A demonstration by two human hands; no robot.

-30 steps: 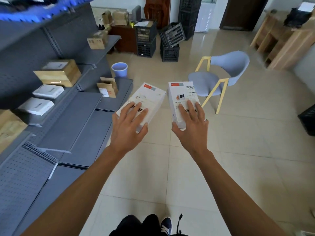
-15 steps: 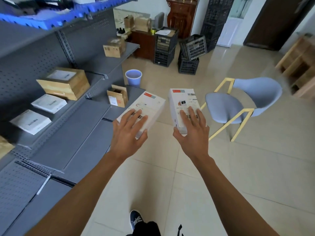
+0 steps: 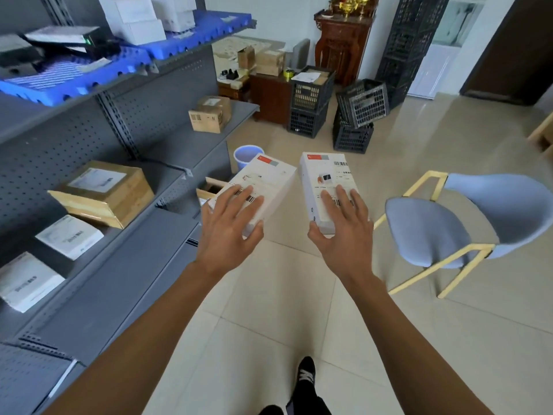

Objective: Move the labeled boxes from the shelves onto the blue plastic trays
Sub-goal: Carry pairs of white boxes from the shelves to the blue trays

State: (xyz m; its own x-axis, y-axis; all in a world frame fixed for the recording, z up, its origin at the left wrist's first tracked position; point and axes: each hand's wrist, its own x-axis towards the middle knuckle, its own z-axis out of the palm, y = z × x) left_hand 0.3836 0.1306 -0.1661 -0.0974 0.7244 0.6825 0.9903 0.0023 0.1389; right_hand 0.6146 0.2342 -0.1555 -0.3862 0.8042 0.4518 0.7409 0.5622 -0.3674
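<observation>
Grey shelves (image 3: pixel 98 283) fill the frame's left below blue trays (image 3: pixel 71 73); mid-frame, each hand's grip clasps a white box: left hand (image 3: pixel 229 227) on left box (image 3: pixel 260 187), right hand (image 3: pixel 344 232) on right box (image 3: pixel 324 181).

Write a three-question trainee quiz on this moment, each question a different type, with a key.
1. True or false: the left hand and right hand each hold a white box.
2. Where are the blue trays? A. floor B. top shelf C. chair
3. Fill in: the bucket stands on the ____.

Key: 1 true; 2 B; 3 floor.
</observation>
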